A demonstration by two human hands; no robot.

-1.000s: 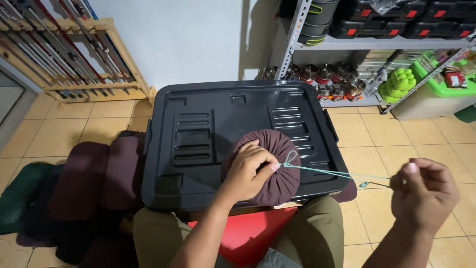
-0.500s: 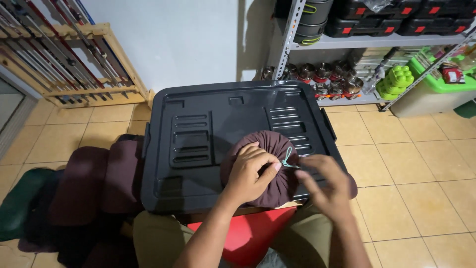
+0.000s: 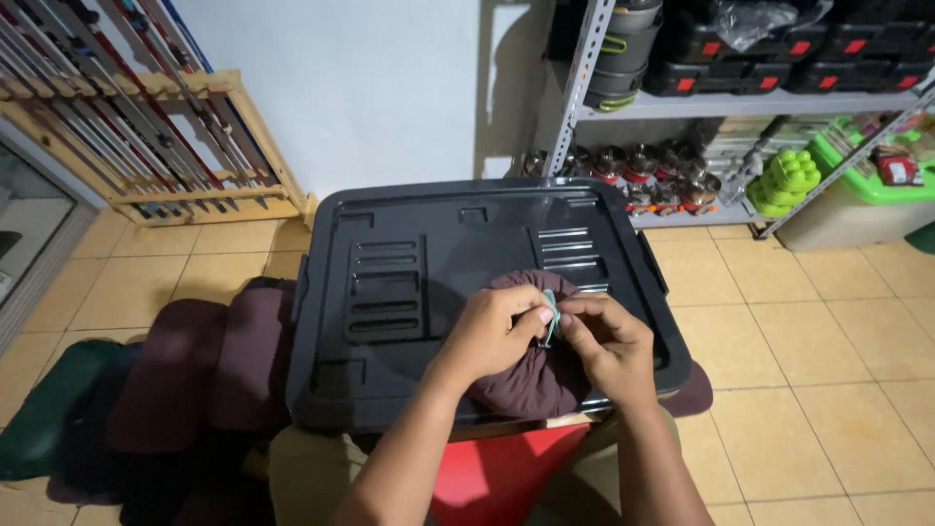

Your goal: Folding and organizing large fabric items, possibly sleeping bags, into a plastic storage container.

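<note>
Cinching a maroon drawstring bag (image 3: 526,385) atop the black plastic bin lid (image 3: 409,282), centre frame.
Its teal cord (image 3: 550,314) is pinched by both the left hand (image 3: 492,336) and right hand (image 3: 609,341); knotting the cord appears to be next, calling for steady tension.

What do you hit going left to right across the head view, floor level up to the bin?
Green roll → maroon rolls → black bin lid → left hand → teal cord → right hand → bare floor tiles.
</note>
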